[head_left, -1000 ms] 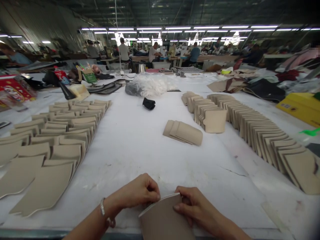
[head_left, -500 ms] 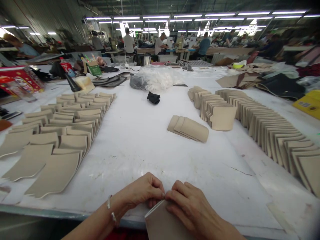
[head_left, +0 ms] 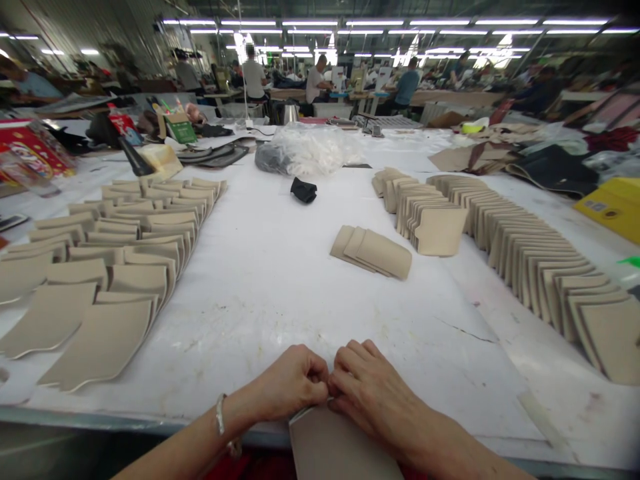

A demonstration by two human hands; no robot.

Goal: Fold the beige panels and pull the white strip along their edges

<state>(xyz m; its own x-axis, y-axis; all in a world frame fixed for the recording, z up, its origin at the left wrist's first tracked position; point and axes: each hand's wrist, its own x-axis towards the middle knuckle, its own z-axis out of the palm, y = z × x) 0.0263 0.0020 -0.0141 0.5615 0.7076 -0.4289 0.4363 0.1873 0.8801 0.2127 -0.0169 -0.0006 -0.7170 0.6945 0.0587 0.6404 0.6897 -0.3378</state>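
Note:
At the table's front edge, a beige leather-like panel with a pale edge hangs partly below the tabletop. My left hand is closed in a pinch at the panel's upper edge; a silver bracelet circles that wrist. Close against it, my right hand bends its fingers over the same edge, thumb hidden. The fingertips of both hands nearly meet, and what lies between them is too small to make out. Farther up the table lies a small overlapping set of folded beige panels.
Overlapping rows of beige panels cover the left side. Folded panels stand in a long row at right, with a shorter row beside it. A black bundle and a plastic bag lie farther back. People work beyond.
My right hand has shifted slightly up, its fingers drawn closer to the left at the panel's edge. The whole view has moved a little; the panels on the table stay put.

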